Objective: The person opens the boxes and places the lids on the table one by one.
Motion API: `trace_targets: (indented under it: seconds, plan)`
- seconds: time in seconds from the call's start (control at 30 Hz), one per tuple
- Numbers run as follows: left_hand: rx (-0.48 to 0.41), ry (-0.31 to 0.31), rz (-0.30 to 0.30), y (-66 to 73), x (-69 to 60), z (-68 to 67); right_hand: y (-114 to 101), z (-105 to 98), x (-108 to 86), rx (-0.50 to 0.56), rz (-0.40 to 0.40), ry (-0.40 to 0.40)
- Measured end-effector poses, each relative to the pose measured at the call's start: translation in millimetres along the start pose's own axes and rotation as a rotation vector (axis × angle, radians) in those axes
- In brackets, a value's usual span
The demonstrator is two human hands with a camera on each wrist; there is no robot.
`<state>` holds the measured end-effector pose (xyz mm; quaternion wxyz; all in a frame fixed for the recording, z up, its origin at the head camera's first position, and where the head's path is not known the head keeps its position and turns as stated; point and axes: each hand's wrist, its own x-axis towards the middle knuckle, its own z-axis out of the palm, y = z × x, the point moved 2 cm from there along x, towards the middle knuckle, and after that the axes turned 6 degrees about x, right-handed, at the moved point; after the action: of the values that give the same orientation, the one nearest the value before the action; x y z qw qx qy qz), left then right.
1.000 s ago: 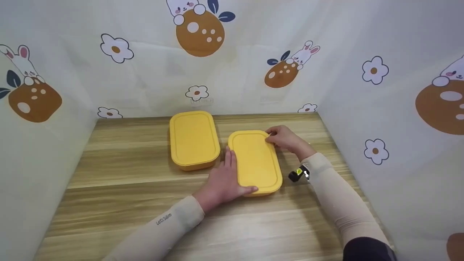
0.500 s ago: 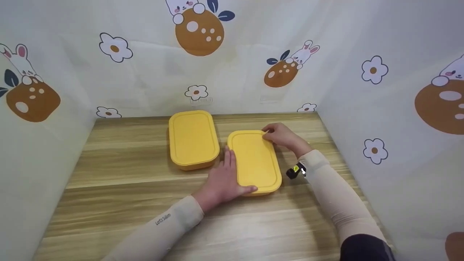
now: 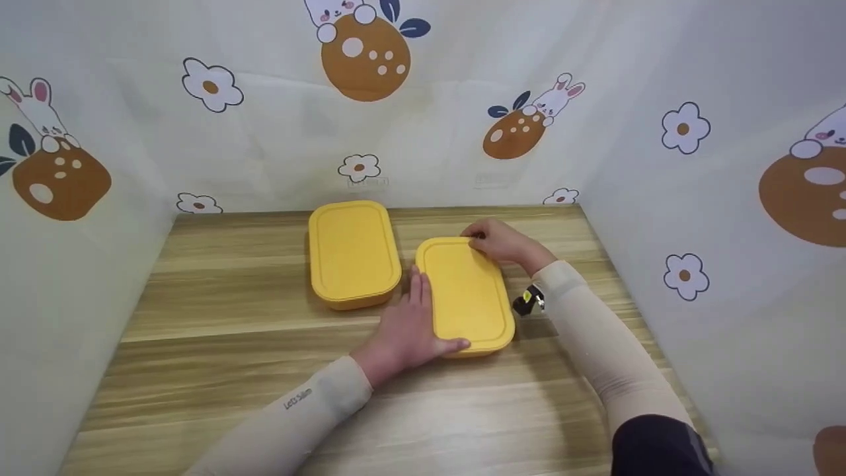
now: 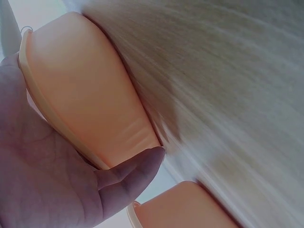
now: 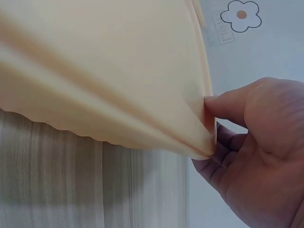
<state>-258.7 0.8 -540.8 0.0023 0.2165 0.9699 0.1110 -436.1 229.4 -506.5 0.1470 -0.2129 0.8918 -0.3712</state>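
Two yellow lidded food containers are in the head view. The nearer, right-hand container [image 3: 470, 352] has its yellow lid [image 3: 462, 291] on top. My left hand [image 3: 406, 330] braces its near left corner, with straight fingers along the left side and the thumb on the near edge. In the left wrist view those fingers touch the container's side wall [image 4: 90, 90]. At the lid's far edge, toward the right corner, my right hand [image 3: 505, 243] pinches the rim. The right wrist view shows thumb on top of the lid [image 5: 118, 61] and fingers beneath, partly hidden.
A second lidded container [image 3: 353, 254] stands to the left and farther back, apart from the first. Both are on a wood-grain table [image 3: 231, 344]. Fabric walls [image 3: 264, 119] with a rabbit and flower print enclose the back and both sides.
My right hand has slid left along the lid's rim, from the far right corner onto the far edge. The left hand and both containers stay in place.
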Motion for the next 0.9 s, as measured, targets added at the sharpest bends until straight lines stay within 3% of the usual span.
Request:
trace_targets:
  seconds: [0.27, 0.6, 0.9]
  plan:
    - [0.024, -0.016, -0.011, 0.6, 1.0, 0.0, -2.7, 1.3, -1.3, -0.057, -0.05, -0.009]
    - [0.024, -0.023, -0.002, 0.3, 1.4, 2.9, 0.5, -2.9, -8.4, -0.051, 0.101, 0.107]
    - [0.005, -0.031, -0.018, 0.4, 3.5, 4.3, 8.5, -8.5, -20.3, 0.048, 0.163, 0.113]
